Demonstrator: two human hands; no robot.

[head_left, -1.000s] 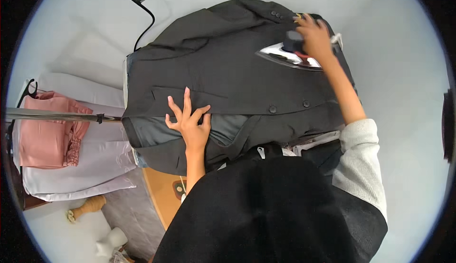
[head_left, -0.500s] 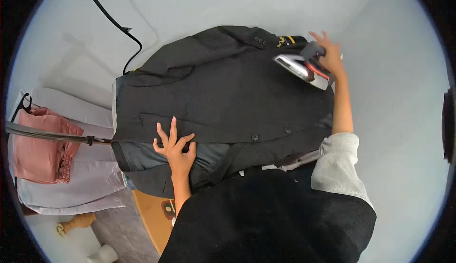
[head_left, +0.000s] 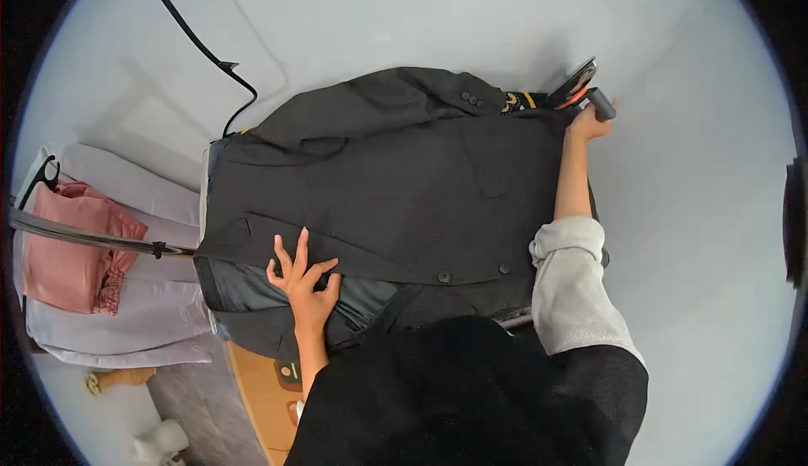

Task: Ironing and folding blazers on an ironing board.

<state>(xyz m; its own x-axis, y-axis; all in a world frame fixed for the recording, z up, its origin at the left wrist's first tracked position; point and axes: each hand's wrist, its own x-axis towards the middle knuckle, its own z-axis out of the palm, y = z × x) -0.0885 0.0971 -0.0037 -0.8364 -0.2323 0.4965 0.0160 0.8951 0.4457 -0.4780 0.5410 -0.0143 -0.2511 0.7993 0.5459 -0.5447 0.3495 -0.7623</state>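
At the near edge of the board: the person's dark-clothed torso fills the 6 o'clock rim, both forearms reaching away from it over a dark grey suit jacket [head_left: 396, 205].
Left hand: the left hand [head_left: 305, 279] lies flat on the jacket's lower front at about 7 o'clock, fingers spread apart, pinning the cloth beside the exposed lining; it has barely shifted over the last second.
Right hand: the right hand [head_left: 589, 121], sleeve pushed up, is closed around the dark handle of an iron [head_left: 581, 87] at 1 o'clock.
What changed: a second ago the iron sat soleplate-down on the jacket's chest; now it is off the cloth, tilted on end at the far right corner, just past the hem.
What that means: this pass looks finished, the iron apparently being parked or lifted clear.
Jacket: spread front-up across the board's centre, lapel and pocket flap flat, buttons visible near the lower edge, one sleeve folded along the far side toward 12 o'clock.
Left side: a pink garment [head_left: 71, 247] and a pale one hang on a rail at 9 o'clock.
Far: a black cord [head_left: 198, 41] curves up toward 11 o'clock.
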